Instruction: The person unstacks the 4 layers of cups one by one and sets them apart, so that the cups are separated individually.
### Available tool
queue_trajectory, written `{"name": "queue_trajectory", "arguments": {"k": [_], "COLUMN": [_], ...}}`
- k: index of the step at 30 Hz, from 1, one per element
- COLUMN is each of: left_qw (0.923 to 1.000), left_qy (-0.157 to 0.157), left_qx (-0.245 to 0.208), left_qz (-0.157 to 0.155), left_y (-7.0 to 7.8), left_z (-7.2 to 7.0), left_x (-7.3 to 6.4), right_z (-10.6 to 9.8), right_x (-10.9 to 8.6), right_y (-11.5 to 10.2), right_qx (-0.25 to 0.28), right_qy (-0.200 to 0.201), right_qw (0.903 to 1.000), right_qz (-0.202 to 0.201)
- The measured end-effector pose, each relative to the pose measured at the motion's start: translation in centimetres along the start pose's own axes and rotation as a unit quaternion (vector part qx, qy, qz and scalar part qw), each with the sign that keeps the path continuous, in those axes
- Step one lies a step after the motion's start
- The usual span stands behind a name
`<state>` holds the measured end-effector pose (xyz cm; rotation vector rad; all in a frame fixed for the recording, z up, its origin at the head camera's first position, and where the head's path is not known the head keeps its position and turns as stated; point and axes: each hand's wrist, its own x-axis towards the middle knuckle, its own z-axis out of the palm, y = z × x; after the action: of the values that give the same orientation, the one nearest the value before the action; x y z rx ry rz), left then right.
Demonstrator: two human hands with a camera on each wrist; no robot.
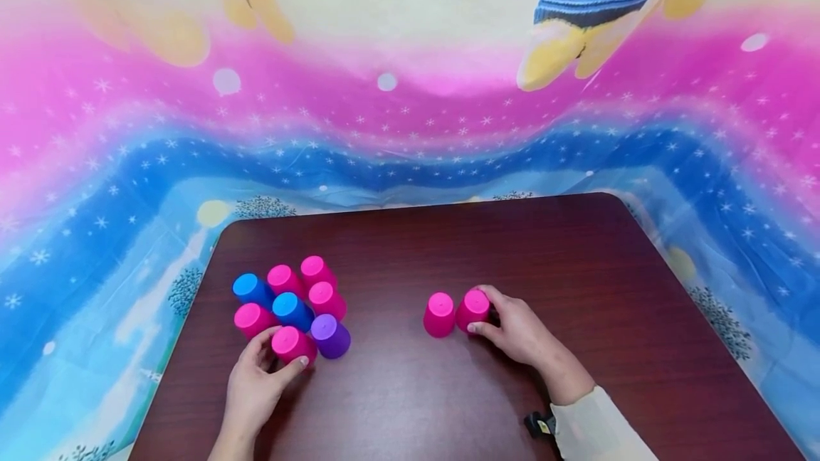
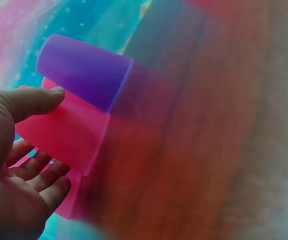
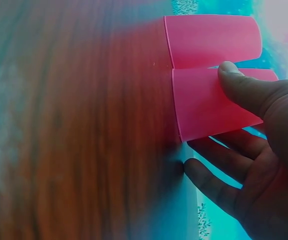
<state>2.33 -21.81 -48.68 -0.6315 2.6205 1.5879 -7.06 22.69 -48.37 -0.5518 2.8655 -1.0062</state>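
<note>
My left hand (image 1: 253, 379) has its thumb and fingers around an upside-down pink cup (image 1: 291, 342) at the near side of a cluster. A purple cup (image 1: 330, 336) stands just right of that cup, and a blue cup (image 1: 292, 311) is behind it. On the right, my right hand (image 1: 517, 328) holds another inverted pink cup (image 1: 475, 308) between thumb and fingers. Beside it, to the left, stands one more pink cup (image 1: 439, 315). The right wrist view shows the gripped cup (image 3: 204, 105) with its rim down on the table and the thumb on its side.
Behind the left hand's cup, the cluster has another blue cup (image 1: 252, 289) and several more pink cups (image 1: 327, 299). All stand on a dark brown table (image 1: 397, 255). A patterned cloth (image 1: 384, 155) hangs around the table's far and side edges. A black strap (image 1: 539, 424) hangs near the right sleeve.
</note>
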Motion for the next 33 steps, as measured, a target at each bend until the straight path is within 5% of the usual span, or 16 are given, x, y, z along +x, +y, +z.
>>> {"name": "queue_trajectory", "arguments": {"k": [5,10,14,19,23,27,33], "left_qw": [0.9982,0.989,0.9759,0.9518,0.9389,0.9316,0.9396], "left_qy": [0.049,0.106,0.117,0.088,0.05,-0.007,-0.084], "left_qx": [0.002,-0.009,-0.046,-0.085,-0.099,-0.134,-0.153], "left_qz": [0.033,0.103,0.179,0.281,0.326,0.338,0.295], "left_y": [1.6,3.5,5.0,6.3,7.2,8.1,8.3], "left_z": [-0.5,-0.6,-0.1,1.2,2.6,4.5,8.1], "left_x": [-0.6,-1.7,-2.5,-2.7,-2.8,-2.5,-1.3], "right_z": [0.0,-0.1,-0.1,0.0,0.0,-0.1,0.3], "right_x": [0.0,0.1,0.1,0.0,-0.2,-0.4,-0.1], "right_y": [0.1,0.0,0.1,0.3,0.4,0.3,0.7], "right_qx": [0.0,-0.001,0.003,0.008,0.036,0.101,0.213], "right_qy": [-0.001,-0.005,-0.007,-0.005,0.0,0.012,0.026], "right_qw": [1.0,1.0,1.0,0.9999,0.9989,0.9943,0.9759], "right_qz": [0.0,0.005,0.005,0.014,0.029,0.031,0.04]}}
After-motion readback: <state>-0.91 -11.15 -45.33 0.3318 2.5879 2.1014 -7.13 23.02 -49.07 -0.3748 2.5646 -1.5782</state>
